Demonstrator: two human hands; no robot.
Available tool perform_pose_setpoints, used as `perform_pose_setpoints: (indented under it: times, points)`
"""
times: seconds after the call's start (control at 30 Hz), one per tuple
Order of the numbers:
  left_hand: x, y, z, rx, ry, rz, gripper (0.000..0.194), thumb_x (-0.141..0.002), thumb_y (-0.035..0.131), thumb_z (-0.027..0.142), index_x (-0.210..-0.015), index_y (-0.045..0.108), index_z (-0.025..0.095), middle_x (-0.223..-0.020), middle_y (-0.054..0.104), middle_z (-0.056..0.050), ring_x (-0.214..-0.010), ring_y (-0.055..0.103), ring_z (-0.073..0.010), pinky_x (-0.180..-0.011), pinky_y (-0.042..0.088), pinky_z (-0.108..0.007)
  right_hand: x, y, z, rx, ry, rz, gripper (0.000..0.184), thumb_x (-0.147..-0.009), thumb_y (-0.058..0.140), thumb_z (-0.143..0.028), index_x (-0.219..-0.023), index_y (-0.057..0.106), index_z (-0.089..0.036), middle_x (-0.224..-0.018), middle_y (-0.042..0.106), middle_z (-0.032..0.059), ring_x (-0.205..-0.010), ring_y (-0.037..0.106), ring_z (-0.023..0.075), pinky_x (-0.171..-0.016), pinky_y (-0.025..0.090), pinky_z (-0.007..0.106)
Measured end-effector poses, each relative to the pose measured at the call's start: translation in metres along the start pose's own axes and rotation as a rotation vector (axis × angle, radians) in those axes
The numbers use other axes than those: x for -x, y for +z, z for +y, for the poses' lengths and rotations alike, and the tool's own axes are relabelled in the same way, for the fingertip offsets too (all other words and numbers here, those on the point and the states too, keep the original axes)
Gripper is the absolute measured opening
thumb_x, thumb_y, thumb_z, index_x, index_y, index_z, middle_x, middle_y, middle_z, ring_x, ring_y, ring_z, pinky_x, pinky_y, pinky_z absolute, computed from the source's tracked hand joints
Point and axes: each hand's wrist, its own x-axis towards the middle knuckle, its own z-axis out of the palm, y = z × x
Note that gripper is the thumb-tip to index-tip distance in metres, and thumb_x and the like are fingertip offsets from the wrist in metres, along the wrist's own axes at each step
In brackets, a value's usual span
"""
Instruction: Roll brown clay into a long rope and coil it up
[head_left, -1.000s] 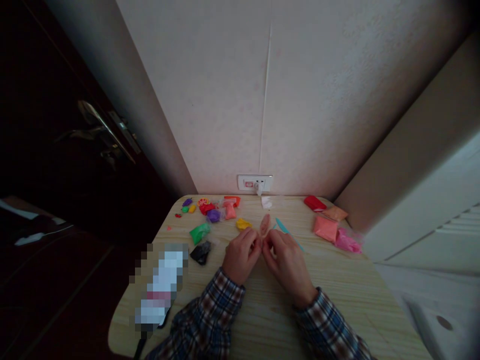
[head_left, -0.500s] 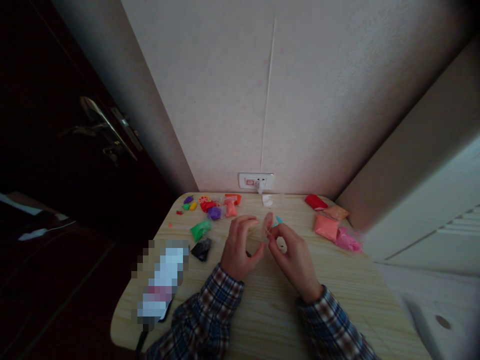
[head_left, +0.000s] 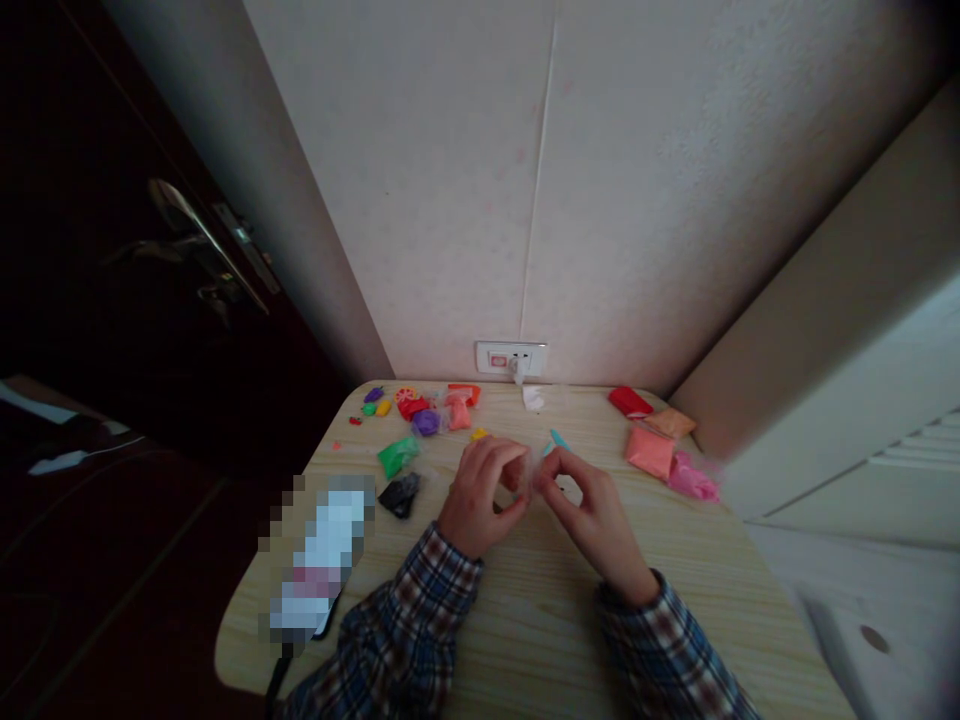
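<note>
Over the middle of the table, a small clear plastic bag (head_left: 531, 474) is held between my two hands. Its inside looks pale pink, though much of it is hidden by fingers. My left hand (head_left: 481, 495) curls around the bag's left side, with fingertips and thumb closed on it. From the right, my right hand (head_left: 592, 515) pinches the bag's edge between thumb and forefinger. A light blue tool-like piece (head_left: 556, 441) lies just behind my right hand. Beyond my left fingers a bit of yellow clay (head_left: 479, 434) shows.
Left of my hands lie green (head_left: 397, 457), black (head_left: 400, 495) and purple (head_left: 427, 423) clay packets. More packets, salmon (head_left: 649, 452) and pink (head_left: 694, 478) among them, sit at the right. A phone (head_left: 322, 560) with a cable lies front left. A wall socket (head_left: 512, 358) is behind the table.
The bag, earlier upright in my right fingers, is now lower and between both hands. My left fingers have come in from apart and closed on it. The yellow clay has come into sight.
</note>
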Motion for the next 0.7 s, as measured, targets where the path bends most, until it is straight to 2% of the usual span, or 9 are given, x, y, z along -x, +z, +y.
perform_pose_setpoints:
  times: [0.2, 0.3, 0.4, 0.53, 0.7]
  points:
    - [0.0, -0.006, -0.004, 0.046, -0.075, 0.071, 0.042, -0.067, 0.058, 0.007, -0.106, 0.05, 0.018, -0.096, 0.057, -0.007, -0.094, 0.055, -0.0203, -0.083, 0.047, -0.036, -0.001, -0.01, 0.005, 0.034, 0.028, 0.023, 0.024, -0.087, 0.046, -0.03, -0.066, 0.053, -0.019, -0.064, 0.058, -0.0003, -0.063, 0.055, 0.0144, -0.06, 0.041, 0.025]
    - [0.0, -0.011, -0.012, 0.113, -0.208, 0.163, 0.036, -0.068, 0.058, 0.008, -0.102, 0.051, 0.019, -0.094, 0.056, -0.004, -0.088, 0.056, -0.017, -0.082, 0.047, -0.034, -0.001, -0.017, 0.02, 0.164, 0.063, 0.092, 0.024, -0.087, 0.047, -0.033, -0.071, 0.056, -0.019, -0.067, 0.061, 0.0018, -0.066, 0.057, 0.0166, -0.061, 0.042, 0.028]
    - [-0.002, -0.015, -0.019, 0.329, -0.374, 0.256, 0.032, -0.07, 0.061, 0.014, -0.099, 0.051, 0.02, -0.09, 0.055, -0.002, -0.08, 0.056, -0.013, -0.077, 0.049, -0.03, -0.003, -0.018, 0.037, 0.335, 0.012, 0.104, 0.018, -0.087, 0.046, -0.027, -0.079, 0.059, -0.018, -0.074, 0.062, 0.0046, -0.071, 0.057, 0.0193, -0.064, 0.043, 0.031]
    - [-0.005, -0.019, -0.024, 0.594, -0.492, 0.299, 0.032, -0.066, 0.067, 0.019, -0.093, 0.05, 0.021, -0.091, 0.056, -0.001, -0.084, 0.057, -0.0136, -0.074, 0.051, -0.027, -0.01, -0.01, 0.052, 0.555, -0.124, 0.014, 0.016, -0.085, 0.046, -0.015, -0.088, 0.062, -0.019, -0.087, 0.062, 0.0079, -0.085, 0.054, 0.0234, -0.074, 0.043, 0.037]
    - [-0.005, -0.019, -0.026, 0.695, -0.534, 0.216, 0.032, -0.064, 0.071, 0.021, -0.09, 0.051, 0.021, -0.087, 0.059, 0.0, -0.08, 0.059, -0.0127, -0.072, 0.052, -0.027, -0.024, -0.005, 0.068, 0.729, -0.157, -0.144, 0.022, -0.078, 0.058, -0.011, -0.095, 0.064, -0.024, -0.102, 0.059, 0.0085, -0.094, 0.05, 0.027, -0.077, 0.039, 0.042]
